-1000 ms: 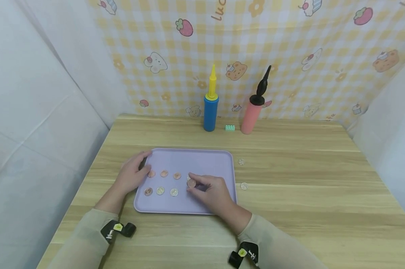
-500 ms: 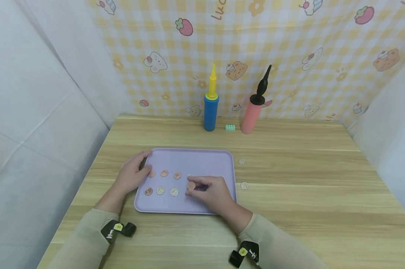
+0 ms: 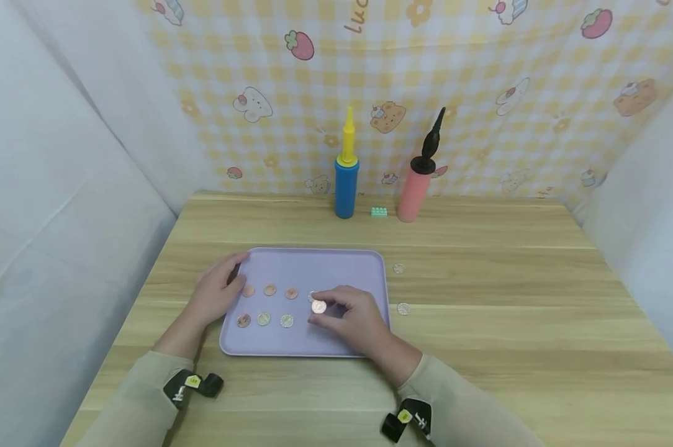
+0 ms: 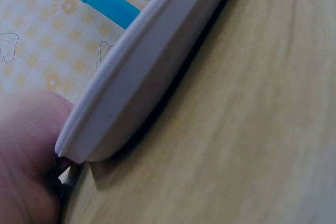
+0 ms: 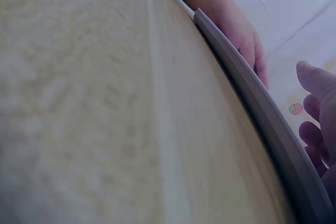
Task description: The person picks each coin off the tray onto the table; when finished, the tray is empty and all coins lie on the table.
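A copper-colored coin (image 3: 318, 307) flashes bright in the pinch of a person's right hand (image 3: 350, 310), over the middle of a lavender rectangular tray (image 3: 342, 264). Its face catches the light more strongly than half a second ago, when it showed a flatter, pinkish tone. The hand keeps nearly the same spot above the tray, and the coins lying there hold their places, so the change reads as a slight turn within the grasp rather than a release; by that judgement, the handling is mid-course, the coin not yet let go.

Small, thin and round, the coin turns its face toward the viewer, glare washing out its relief. Whether its edge touches the tray cannot be told. Nearer the tray's far side, a silver-colored coin (image 3: 311, 297) shows partly from behind it. In the tray's left half, three copper coins (image 3: 270, 290) form the back row; a darker brown coin (image 3: 243, 320) and two pale silver coins (image 3: 287, 321) form the front.

The left hand (image 3: 213, 298), well apart from the right, is at the tray's left rim; whether it grips or merely rests there is unclear. Two loose silver coins (image 3: 403, 308) lie just outside the tray's right edge.
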A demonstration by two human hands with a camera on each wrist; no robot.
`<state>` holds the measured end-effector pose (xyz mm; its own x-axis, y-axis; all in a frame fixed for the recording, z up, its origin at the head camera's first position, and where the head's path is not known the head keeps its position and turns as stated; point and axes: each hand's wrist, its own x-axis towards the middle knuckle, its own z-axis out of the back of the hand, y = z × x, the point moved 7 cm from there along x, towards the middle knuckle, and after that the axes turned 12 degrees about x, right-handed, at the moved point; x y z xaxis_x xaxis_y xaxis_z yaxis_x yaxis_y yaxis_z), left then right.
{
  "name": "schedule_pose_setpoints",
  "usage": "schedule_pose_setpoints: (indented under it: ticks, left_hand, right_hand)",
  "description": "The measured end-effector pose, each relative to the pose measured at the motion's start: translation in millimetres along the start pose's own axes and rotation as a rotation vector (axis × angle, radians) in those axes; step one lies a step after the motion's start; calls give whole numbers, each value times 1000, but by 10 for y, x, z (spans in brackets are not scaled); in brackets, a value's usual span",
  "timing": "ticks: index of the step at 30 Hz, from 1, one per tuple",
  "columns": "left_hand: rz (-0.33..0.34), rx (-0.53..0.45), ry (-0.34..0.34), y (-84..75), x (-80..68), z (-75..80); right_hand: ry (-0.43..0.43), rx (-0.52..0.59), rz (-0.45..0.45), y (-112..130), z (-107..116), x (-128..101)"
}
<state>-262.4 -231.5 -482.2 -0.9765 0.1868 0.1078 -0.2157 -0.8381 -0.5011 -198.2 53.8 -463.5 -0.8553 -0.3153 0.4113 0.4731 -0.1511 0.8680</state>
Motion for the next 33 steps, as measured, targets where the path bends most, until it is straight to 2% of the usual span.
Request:
schedule_pose_setpoints:
  ticks: [5,11,17,24,33]
  left_hand:
    - [1,4,-4,18,2,3]
    - [2,8,-9,19,6,8]
    - [-1,-3,-12,17,14,4]
    - [0,7,-10,24,14,0]
    - [4,2,-9,27,18,5]
  right_hand:
    - [-29,-111,88,5,118,4]
    - [-98,-156,189,6,342,-14]
    - [-150,-205,215,-49,606,-58]
    - [-217,-241,174,-165,1010,-156]
    - [-335,-339,-25,-459,1660,-194]
